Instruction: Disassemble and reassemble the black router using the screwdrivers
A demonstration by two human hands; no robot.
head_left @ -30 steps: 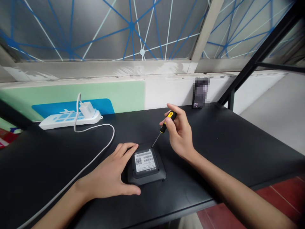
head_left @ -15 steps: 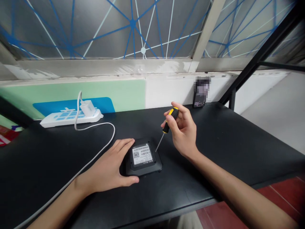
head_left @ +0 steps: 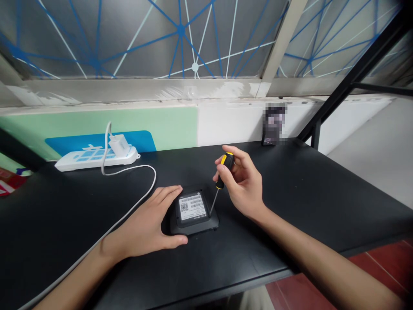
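Right fingers [head_left: 239, 155] gripping screwdriver [head_left: 220, 185], left fingers [head_left: 167, 194] spread against device [head_left: 192, 207], cable [head_left: 155, 175] alongside, power strip [head_left: 93, 162] behind

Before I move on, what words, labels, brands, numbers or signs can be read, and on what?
No word, brand or number is legible.
White label on the black device: QR code and barcodes show; print too small to read.
Blue panel at the back: white marks just above the power strip, unreadable.
Dark object at the back: partly pixelated; print too small.
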